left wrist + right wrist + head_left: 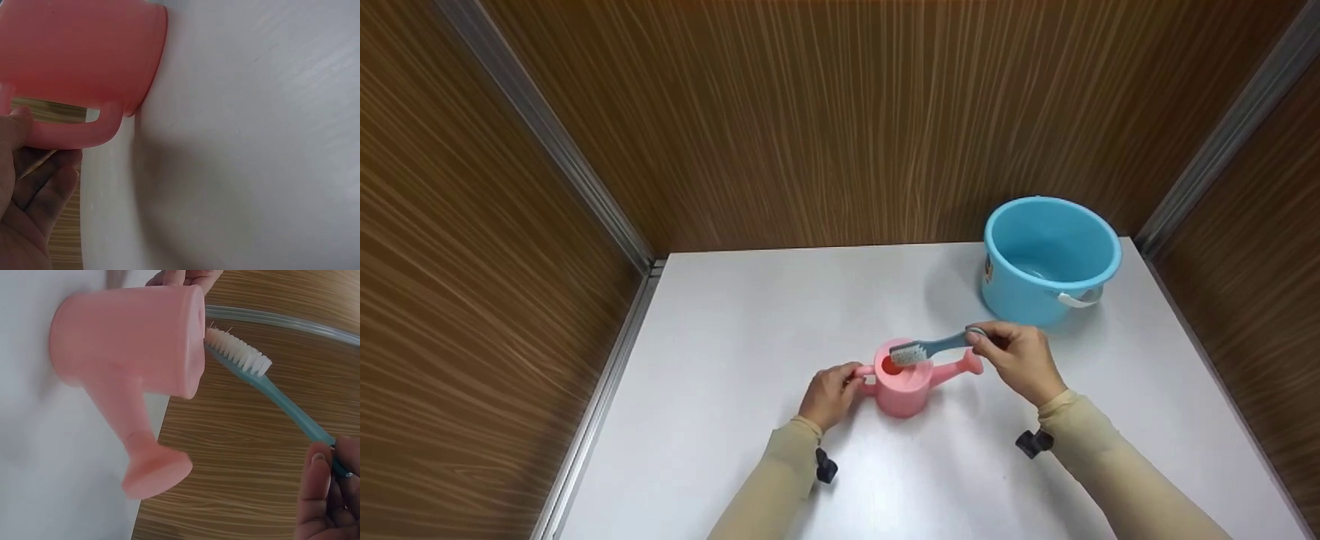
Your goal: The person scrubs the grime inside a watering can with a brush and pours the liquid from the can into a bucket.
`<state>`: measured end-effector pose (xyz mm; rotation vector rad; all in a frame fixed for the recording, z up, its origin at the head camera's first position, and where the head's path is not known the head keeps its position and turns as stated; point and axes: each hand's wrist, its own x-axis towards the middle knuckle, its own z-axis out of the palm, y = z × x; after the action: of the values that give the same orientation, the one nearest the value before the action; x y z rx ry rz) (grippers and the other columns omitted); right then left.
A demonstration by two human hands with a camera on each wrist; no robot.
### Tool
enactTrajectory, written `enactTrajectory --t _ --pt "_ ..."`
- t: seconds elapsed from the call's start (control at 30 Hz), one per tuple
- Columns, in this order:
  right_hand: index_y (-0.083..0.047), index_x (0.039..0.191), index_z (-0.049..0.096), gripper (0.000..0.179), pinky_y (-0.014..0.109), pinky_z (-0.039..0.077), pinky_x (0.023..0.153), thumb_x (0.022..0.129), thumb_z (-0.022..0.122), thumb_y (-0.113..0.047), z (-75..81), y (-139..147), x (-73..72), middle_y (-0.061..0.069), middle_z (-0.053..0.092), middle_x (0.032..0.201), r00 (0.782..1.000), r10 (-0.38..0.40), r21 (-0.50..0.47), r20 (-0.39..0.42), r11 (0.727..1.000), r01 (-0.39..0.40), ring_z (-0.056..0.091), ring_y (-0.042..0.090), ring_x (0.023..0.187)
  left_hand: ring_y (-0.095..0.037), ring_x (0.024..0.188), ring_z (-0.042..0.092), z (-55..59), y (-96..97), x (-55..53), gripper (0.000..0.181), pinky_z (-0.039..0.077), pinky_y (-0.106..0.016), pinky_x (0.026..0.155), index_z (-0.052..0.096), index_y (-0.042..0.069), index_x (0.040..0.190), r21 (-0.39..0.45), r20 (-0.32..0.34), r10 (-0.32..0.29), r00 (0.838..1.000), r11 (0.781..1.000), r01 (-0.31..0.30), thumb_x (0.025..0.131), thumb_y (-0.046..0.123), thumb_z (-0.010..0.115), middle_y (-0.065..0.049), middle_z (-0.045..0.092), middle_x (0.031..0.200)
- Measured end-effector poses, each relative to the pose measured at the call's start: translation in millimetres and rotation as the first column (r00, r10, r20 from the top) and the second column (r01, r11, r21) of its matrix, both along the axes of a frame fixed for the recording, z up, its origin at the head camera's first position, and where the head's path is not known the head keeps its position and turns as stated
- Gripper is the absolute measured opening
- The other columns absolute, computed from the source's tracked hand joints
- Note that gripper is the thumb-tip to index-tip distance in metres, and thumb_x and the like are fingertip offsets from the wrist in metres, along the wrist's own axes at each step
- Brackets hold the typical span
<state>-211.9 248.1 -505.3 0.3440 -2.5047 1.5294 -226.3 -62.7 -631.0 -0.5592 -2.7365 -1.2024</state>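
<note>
A pink watering can [901, 397] stands upright on the white table, its spout pointing right. My left hand [828, 396] grips the can's handle [73, 135] at its left side. Between thumb and fingers, my right hand [1021, 360] pinches the handle end of a blue brush [949, 343] with white bristles. In the head view the bristles [909, 355] lie over the can's top opening. The right wrist view has the brush head [239, 354] at the can's rim, and whether its tip is inside is hidden there.
A light-blue bucket [1020, 296] with a white handle stands at the back right, behind my right hand. Wood-grain panels [810, 127] enclose the white tabletop [720, 337] at the back and on both sides, with metal strips at the corners.
</note>
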Motion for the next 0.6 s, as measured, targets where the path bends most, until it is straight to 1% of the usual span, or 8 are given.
enactTrajectory --t 0.13,0.33,0.5,0.6 --pt "-0.009 0.100 0.075 0.020 0.026 0.054 0.063 0.087 0.072 -0.024 2.1 -8.2 -0.8 -0.001 0.070 0.078 1.000 0.019 -0.020 -0.002 1.000 -0.019 0.065 0.024 0.071 -0.006 0.076 0.056 0.1 0.7 0.1 0.014 0.051 -0.025 0.071 0.068 0.014 0.107 0.002 -0.005 0.003 1.000 1.000 -0.003 0.094 0.018 0.063 0.005 0.067 0.089" --pt "-0.012 0.098 0.076 0.015 0.025 0.052 0.058 0.088 0.072 -0.023 4.3 -20.5 -2.6 -0.005 0.069 0.076 0.999 0.045 -0.019 -0.029 0.999 -0.046 0.062 0.018 0.067 -0.005 0.076 0.057 -1.7 1.4 0.2 0.013 0.050 -0.026 0.070 0.069 0.013 0.106 0.005 -0.028 0.002 1.000 1.000 -0.002 0.094 0.017 0.063 0.004 0.067 0.088" --pt "-0.012 0.099 0.076 0.015 0.024 0.053 0.059 0.087 0.072 -0.021 8.6 -27.8 -3.1 -0.006 0.070 0.076 0.994 0.059 0.022 -0.088 0.998 -0.057 0.064 0.015 0.066 -0.007 0.079 0.060 -2.5 1.1 0.5 0.013 0.051 -0.027 0.072 0.069 0.013 0.105 0.014 -0.050 -0.004 0.999 1.000 0.005 0.093 0.016 0.064 0.003 0.068 0.089" --pt "-0.011 0.096 0.076 0.014 0.025 0.054 0.060 0.087 0.072 -0.021 12.7 -31.8 -4.0 -0.006 0.070 0.076 0.992 0.075 0.047 -0.106 0.996 -0.070 0.066 0.015 0.065 -0.008 0.081 0.061 -2.0 0.8 0.2 0.013 0.051 -0.028 0.074 0.069 0.013 0.104 0.019 -0.067 -0.007 0.998 1.000 0.008 0.093 0.016 0.065 0.002 0.068 0.091"
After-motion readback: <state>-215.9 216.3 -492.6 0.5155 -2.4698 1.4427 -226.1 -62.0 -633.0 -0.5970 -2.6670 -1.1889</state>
